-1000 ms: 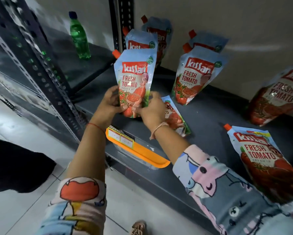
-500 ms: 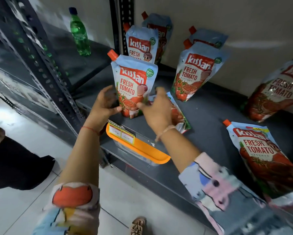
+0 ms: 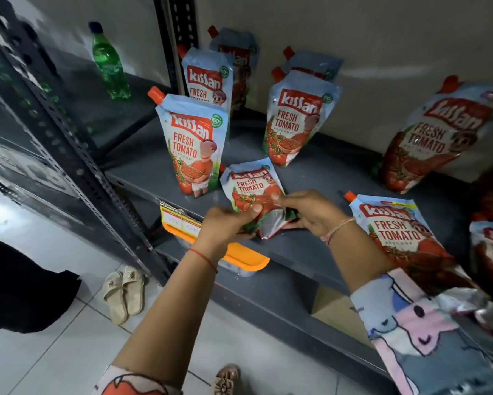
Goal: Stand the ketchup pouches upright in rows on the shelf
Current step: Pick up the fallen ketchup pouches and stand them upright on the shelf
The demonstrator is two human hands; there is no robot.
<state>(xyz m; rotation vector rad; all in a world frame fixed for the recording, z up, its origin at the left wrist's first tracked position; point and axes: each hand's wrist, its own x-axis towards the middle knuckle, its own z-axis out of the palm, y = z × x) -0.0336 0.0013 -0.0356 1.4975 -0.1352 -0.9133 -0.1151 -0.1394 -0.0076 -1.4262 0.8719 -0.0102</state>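
Grey metal shelf (image 3: pixel 319 178) near its front edge is where a small ketchup pouch (image 3: pixel 252 192) lies tilted, its lower end pinched by the left hand (image 3: pixel 225 226) and the right hand (image 3: pixel 310 215), just right of an upright pouch (image 3: pixel 192 146) at the front left corner. The pick-up step appears to be in hand. Next, the gusset should be spread and the pouch stood beside that one; a flat pouch (image 3: pixel 393 232) remains unhandled towards the right edge.

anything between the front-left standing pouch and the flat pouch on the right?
Head view: a smaller pouch, held by both the left hand and right hand.
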